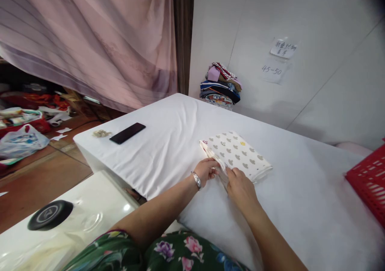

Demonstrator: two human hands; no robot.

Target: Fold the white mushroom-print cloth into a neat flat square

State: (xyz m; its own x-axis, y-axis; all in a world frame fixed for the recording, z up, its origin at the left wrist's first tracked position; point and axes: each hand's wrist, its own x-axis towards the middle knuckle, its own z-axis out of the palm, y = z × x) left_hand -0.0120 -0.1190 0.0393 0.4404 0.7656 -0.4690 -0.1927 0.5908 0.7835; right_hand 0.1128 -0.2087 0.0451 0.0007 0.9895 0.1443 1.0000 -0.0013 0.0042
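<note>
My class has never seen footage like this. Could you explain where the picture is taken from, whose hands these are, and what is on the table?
There is no machine here. One camera, worn on a person's head, looks forward and down at their own bare hands. The left hand, with a silver-coloured bracelet at its wrist, and the right hand hold the near edge of a folded white cloth printed with small grey shapes. It lies on a table covered in white fabric. Farther left lie a flat black phone and a small beige tangled clump.
</note>
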